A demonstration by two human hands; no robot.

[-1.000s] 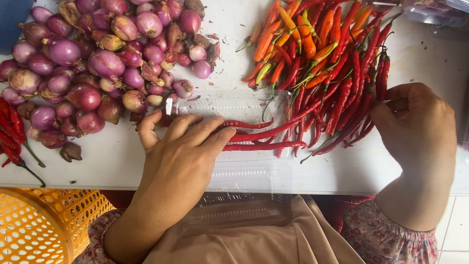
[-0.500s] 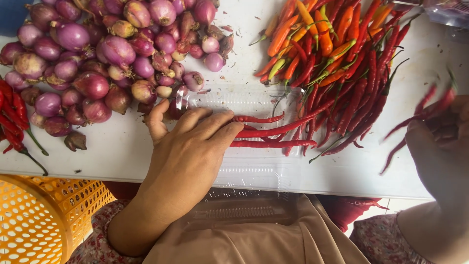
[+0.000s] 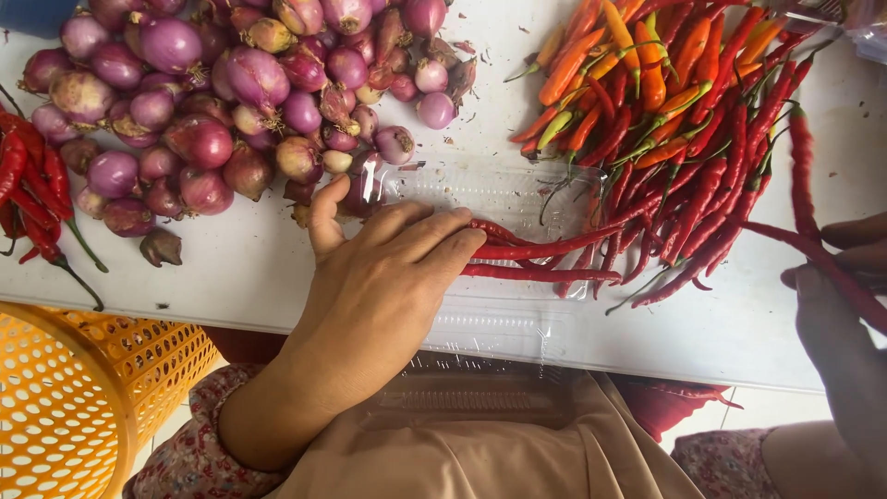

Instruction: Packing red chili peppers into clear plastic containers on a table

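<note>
Vs. 0.5 s ago: left hand (image 3: pixel 388 286) unchanged in place, flat on the clear plastic tray (image 3: pixel 499 199), palm down; fingers together and extended, thumb splayed toward the shallots, tips pressing the stem ends of the long red chilies (image 3: pixel 545 261) lying in the tray. Right hand (image 3: pixel 836 305) sits at the frame's right edge as before, but the bunch it held up earlier is now just one or two red chilies (image 3: pixel 808 185), reaching from the fingers up toward the pile; thumb and fingers closed on them, grip partly cut off by the edge. View is slightly shifted, table contents otherwise same. Containers: clear tray lies on the white table (image 3: pixel 231 268), near its front edge, betw. the two heaps; holds approx. three or four long red chilies laid lengthwise, tips running out its right side into the chili pile (image 3: pixel 684 111) (red, orange, a few green-yellow). Tray's hinged lid hangs open over the table edge toward the person's lap. Orange mesh basket (image 3: pixel 74 407) lower left, below table level; contents not visible. Shallot heap (image 3: pixel 222 102) upper left, touching tray's left corner. More red chilies (image 3: pixel 32 194) at far left edge.
</note>
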